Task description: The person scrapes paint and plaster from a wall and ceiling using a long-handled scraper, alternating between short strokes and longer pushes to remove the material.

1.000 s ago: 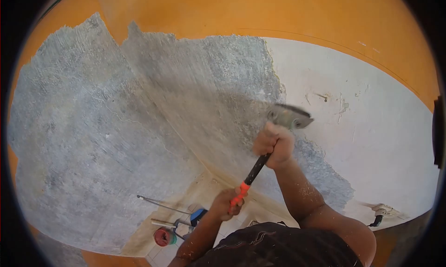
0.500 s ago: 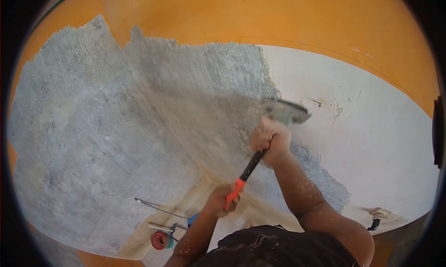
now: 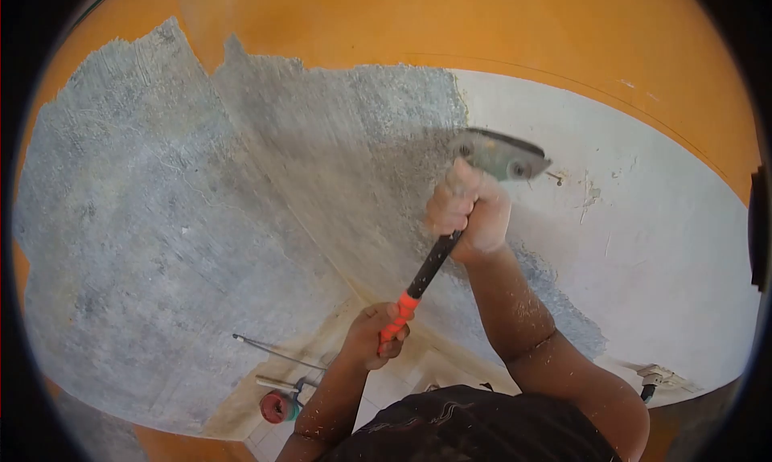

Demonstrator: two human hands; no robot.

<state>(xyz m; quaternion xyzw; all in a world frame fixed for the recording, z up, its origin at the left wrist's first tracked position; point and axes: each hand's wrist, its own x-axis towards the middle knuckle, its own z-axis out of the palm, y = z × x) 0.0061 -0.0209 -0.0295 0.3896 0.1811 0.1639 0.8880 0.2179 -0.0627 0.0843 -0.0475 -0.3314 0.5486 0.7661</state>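
Note:
A long-handled scraper (image 3: 503,155) with a wide blade head is tilted up against the wall, near the border between bare grey plaster (image 3: 161,188) and white coating (image 3: 643,245). Close under its head, my right hand (image 3: 469,209) is wrapped round the black upper handle, its skin dusted pale. Lower down, my left hand (image 3: 379,333) grips the red end of the handle. The blade's edge points up and to the right, beside a small hole in the white area. Whether the blade touches the wall I cannot tell.
Orange paint (image 3: 386,20) borders the upper wall. A red round container (image 3: 277,406) and a thin grey cable (image 3: 273,352) are at the lower left, near floor tiles. A pipe fitting (image 3: 653,377) sticks out at the lower right.
The scraper head and my right hand have moved upward in the view. My left hand has risen slightly too, still on the red grip.

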